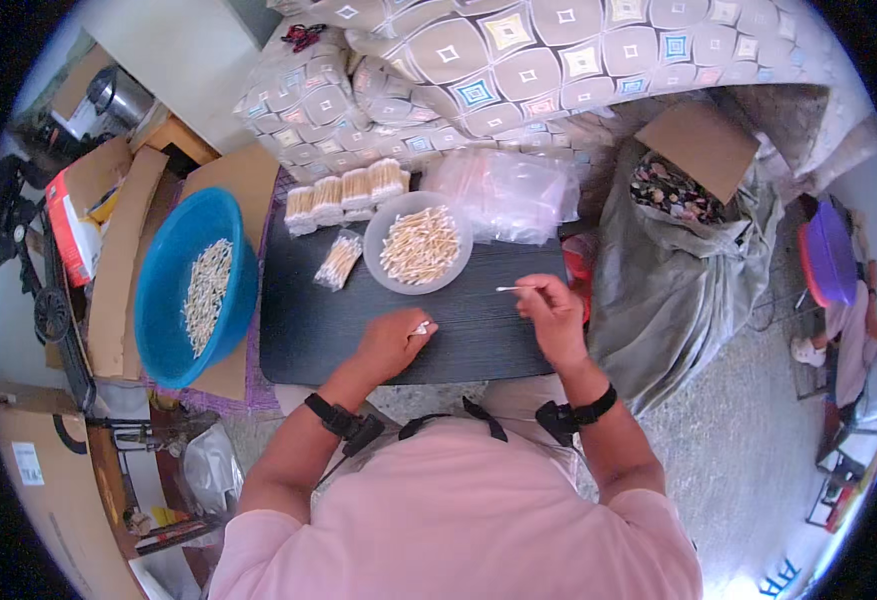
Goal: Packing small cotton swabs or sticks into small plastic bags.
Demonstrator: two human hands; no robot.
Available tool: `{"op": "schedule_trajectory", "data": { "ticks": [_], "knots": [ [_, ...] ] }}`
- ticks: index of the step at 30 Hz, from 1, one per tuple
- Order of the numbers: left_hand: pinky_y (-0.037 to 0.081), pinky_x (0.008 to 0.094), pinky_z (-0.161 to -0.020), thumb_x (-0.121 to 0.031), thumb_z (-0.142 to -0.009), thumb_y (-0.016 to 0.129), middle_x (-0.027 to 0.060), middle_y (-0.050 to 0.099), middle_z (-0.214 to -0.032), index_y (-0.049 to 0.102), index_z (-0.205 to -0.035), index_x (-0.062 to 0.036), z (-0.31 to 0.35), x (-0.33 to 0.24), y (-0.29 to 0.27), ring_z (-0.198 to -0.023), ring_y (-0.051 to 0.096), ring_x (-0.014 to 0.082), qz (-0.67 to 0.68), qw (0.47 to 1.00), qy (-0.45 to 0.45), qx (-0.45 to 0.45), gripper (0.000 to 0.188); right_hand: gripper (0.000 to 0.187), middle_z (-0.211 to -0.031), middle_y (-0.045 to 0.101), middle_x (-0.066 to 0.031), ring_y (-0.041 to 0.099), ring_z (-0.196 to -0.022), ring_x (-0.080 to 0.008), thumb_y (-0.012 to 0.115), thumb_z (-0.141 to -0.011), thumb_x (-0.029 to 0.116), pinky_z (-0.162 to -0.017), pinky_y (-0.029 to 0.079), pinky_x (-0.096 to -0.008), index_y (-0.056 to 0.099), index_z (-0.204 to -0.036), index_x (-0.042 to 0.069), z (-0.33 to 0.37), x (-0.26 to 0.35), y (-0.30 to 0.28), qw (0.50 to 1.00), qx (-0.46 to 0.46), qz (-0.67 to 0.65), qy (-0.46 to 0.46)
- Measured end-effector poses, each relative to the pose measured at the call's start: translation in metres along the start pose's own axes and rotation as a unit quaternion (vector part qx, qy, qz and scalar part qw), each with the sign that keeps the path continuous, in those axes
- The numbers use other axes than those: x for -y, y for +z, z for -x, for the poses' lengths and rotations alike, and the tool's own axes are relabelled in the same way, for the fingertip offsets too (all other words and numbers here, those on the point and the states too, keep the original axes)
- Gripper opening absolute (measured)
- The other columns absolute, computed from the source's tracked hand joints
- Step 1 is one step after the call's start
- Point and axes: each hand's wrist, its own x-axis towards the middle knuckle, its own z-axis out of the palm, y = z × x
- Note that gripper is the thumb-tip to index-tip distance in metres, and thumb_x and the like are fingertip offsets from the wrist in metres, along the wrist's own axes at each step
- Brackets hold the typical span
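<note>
My left hand [390, 345] is closed above the front of the dark table [478, 350]. White cotton tips poke out of its fist; how many swabs it holds is hidden. To the right, my right hand [554, 318] pinches a single cotton swab [506, 289] that points left. Beyond both hands stands a translucent bowl [382, 270] heaped with loose cotton swabs [420, 245]. Beside the bowl, on its left, lies a small clear packet of swabs [339, 260]. Several packed swab bundles [348, 195] are stacked at the table's far left.
A pile of clear plastic bags [508, 195] lies at the table's far right. On the left, a large blue basin [154, 300] with more swabs leans on cardboard [118, 280]. A grey sack [658, 300] stands at the right, and a patterned sofa [558, 60] fills the back.
</note>
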Motion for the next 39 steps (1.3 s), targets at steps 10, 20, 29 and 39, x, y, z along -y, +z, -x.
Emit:
{"op": "schedule_trajectory", "data": {
  "ticks": [10, 20, 29, 39],
  "knots": [
    [0.045, 0.0486, -0.064, -0.028, -0.089, 0.056, 0.0138, 0.061, -0.078, 0.060, -0.081, -0.0076, 0.004, 0.022, 0.027, -0.075, 0.060, 0.0371, -0.098, 0.994, -0.019, 0.036, 0.022, 0.011, -0.083, 0.066, -0.0056, 0.063, -0.072, -0.0131, 0.061, -0.090, 0.009, -0.064, 0.050, -0.0275, 0.065, -0.098, 0.003, -0.032, -0.051, -0.114, 0.962, -0.156, 0.225, 0.003],
    [0.044, 0.0498, -0.065, -0.030, -0.088, 0.054, 0.0135, 0.062, -0.081, 0.063, -0.083, -0.0098, 0.004, 0.028, 0.027, -0.077, 0.060, 0.0363, -0.125, 0.986, -0.068, 0.087, 0.022, 0.010, -0.082, 0.064, -0.0148, 0.063, -0.069, -0.0292, 0.058, -0.089, 0.009, -0.061, 0.050, -0.0362, 0.062, -0.093, 0.001, -0.133, -0.093, -0.157, 0.791, -0.005, 0.567, -0.230],
    [0.043, 0.0467, -0.061, -0.024, -0.083, 0.059, 0.0104, 0.062, -0.075, 0.064, -0.083, -0.0113, 0.009, 0.033, 0.021, -0.071, 0.060, 0.0343, -0.109, 0.988, -0.068, 0.087, 0.013, 0.020, -0.090, 0.064, -0.0227, 0.062, -0.094, -0.0384, 0.053, -0.082, 0.019, -0.075, 0.049, -0.0494, 0.065, -0.092, 0.006, -0.104, -0.232, -0.140, 0.726, 0.213, 0.648, 0.087],
    [0.043, 0.0461, -0.057, -0.020, -0.078, 0.062, 0.0094, 0.060, -0.072, 0.065, -0.083, -0.0147, -0.002, 0.027, 0.021, -0.067, 0.060, 0.0325, -0.129, 0.985, -0.043, 0.106, 0.008, 0.027, -0.101, 0.061, -0.0210, 0.057, -0.097, -0.0342, 0.046, -0.090, 0.018, -0.082, 0.047, -0.0456, 0.057, -0.111, 0.004, -0.101, -0.317, -0.188, 0.824, 0.083, 0.541, 0.149]
  ]
}}
